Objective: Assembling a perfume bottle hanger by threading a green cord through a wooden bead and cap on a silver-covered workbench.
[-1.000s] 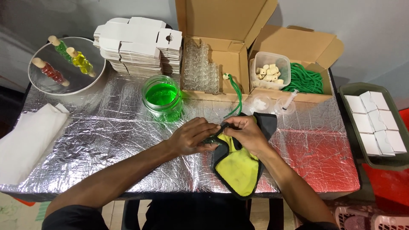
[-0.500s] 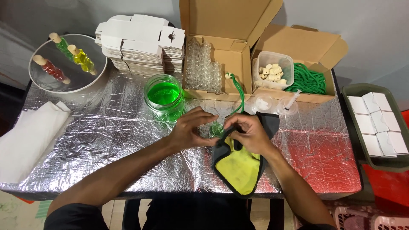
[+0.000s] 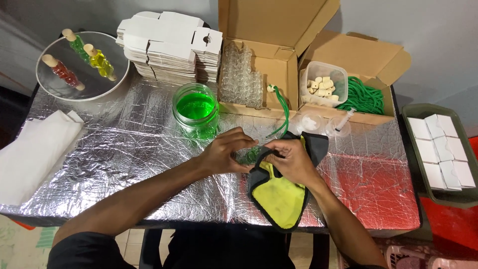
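we see both hands meet over the foil-covered table [image 3: 124,164], just in front of the jar of green liquid [image 3: 195,110], which we take as our landmark. the left hand [image 3: 226,155] sits directly below the jar, fingers curled in around a small green-tinted bottle [image 3: 252,154] that shows only as a sliver between the two hands. the right hand [image 3: 290,160] lies to the right of the left one, its fingertips pinched at the top of that same small thing; we cannot tell exactly what the fingertips grip, since the hands hide most of it. a green cord [image 3: 283,112] runs from the hands up past the right of the jar, ending at a wooden bead.

under the right hand, lower right of the jar, lies a yellow cloth with a dark edge [image 3: 279,197], flat on the foil. right of the jar stands an open cardboard box [image 3: 269,30] holding rows of clear little bottles [image 3: 240,74]. further right a second box holds a plastic tub of wooden stoppers [image 3: 321,85] and a heap of green cords [image 3: 363,97]. behind the jar, to its upper left, rests a stack of flat white cartons [image 3: 167,47]. far left of the jar we see a round metal tray [image 3: 64,87] with three corked bottles, red, green and yellow, and below it a folded white cloth [image 3: 32,152]. far right a dark tray [image 3: 413,149] holds small white boxes.
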